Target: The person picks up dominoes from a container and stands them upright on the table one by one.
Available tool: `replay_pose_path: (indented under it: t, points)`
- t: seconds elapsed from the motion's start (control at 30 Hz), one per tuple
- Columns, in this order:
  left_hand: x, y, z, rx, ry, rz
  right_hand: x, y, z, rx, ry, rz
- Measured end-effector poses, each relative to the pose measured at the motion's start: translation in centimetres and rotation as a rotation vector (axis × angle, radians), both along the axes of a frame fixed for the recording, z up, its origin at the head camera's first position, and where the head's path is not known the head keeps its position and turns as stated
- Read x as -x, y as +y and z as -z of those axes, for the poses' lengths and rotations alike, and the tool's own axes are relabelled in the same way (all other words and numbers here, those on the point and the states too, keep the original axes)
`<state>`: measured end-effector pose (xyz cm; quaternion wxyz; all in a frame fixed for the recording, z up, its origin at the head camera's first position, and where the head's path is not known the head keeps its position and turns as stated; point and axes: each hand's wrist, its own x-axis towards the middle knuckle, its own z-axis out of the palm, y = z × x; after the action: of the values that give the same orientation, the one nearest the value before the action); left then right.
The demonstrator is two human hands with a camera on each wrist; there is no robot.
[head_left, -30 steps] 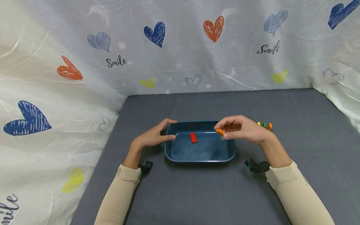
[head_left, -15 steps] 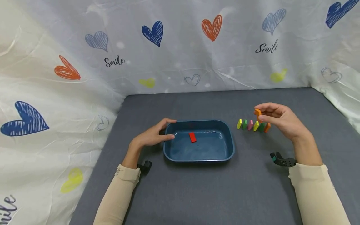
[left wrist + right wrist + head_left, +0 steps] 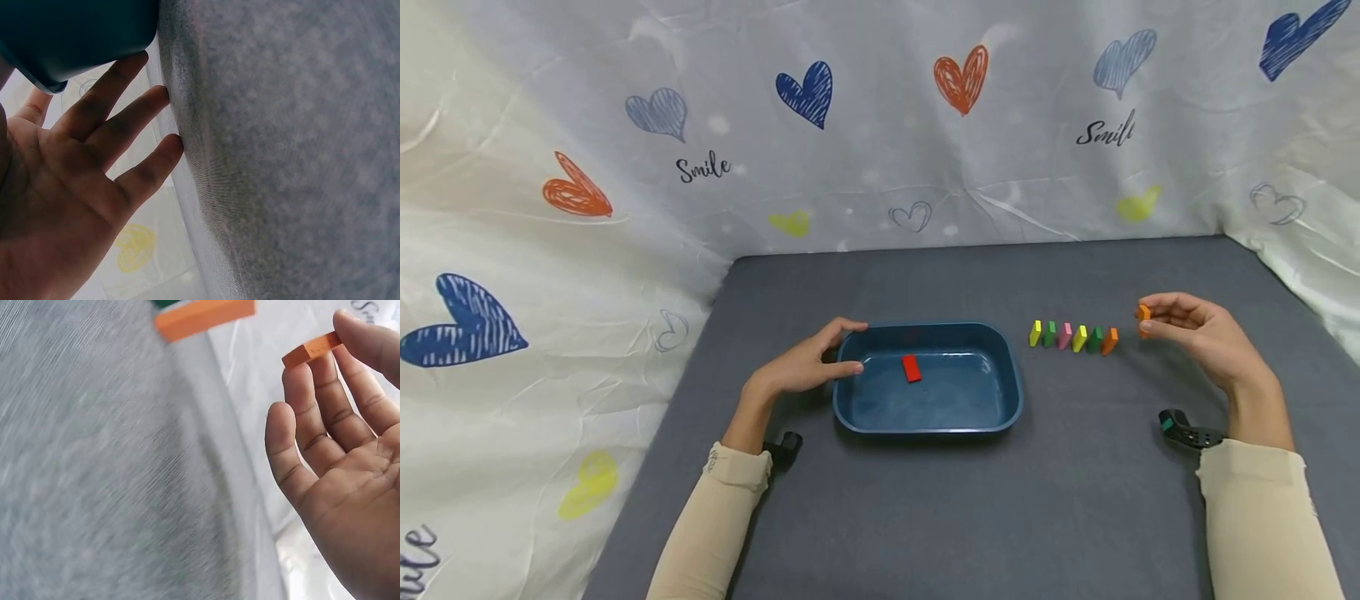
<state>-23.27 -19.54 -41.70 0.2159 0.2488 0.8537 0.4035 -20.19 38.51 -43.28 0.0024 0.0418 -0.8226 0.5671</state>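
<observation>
My right hand point(image 3: 1202, 337) pinches an orange domino point(image 3: 309, 350) upright between thumb and fingertips, to the right of a row of standing dominoes. The row's right end is another orange domino point(image 3: 1109, 341), with a green domino point(image 3: 1095, 339) beside it; yellow, pink and green ones continue leftward. My left hand point(image 3: 801, 360) holds the left end of a blue tray point(image 3: 928, 432), thumb over the rim and other fingers spread along its outside. A red domino point(image 3: 911, 368) lies flat inside. Whether the held domino touches the table is hard to tell.
A grey cloth covers the table point(image 3: 1000, 517). Behind it and along the left side hangs a white curtain point(image 3: 865, 167) printed with hearts. The tray stands just left of the domino row.
My right hand has moved from above the tray to the right, past the domino row, carrying the orange domino. My left hand stays at the tray, where the red domino still lies.
</observation>
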Motion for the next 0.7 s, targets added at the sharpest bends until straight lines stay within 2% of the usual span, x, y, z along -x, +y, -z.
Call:
replay_pose_path:
  t: [0.3,0.53,0.7]
  points:
    - [0.0,0.0,-0.1,-0.014,-0.013,0.001,0.4,-0.3,2.2,-0.082,0.000,-0.002]
    - [0.0,0.1,0.0,-0.012,-0.006,0.004,0.1,-0.6,2.4,-0.101,0.002,0.012]
    - [0.0,0.1,0.0,-0.011,-0.011,0.000,0.1,-0.6,2.3,-0.153,-0.033,0.000]
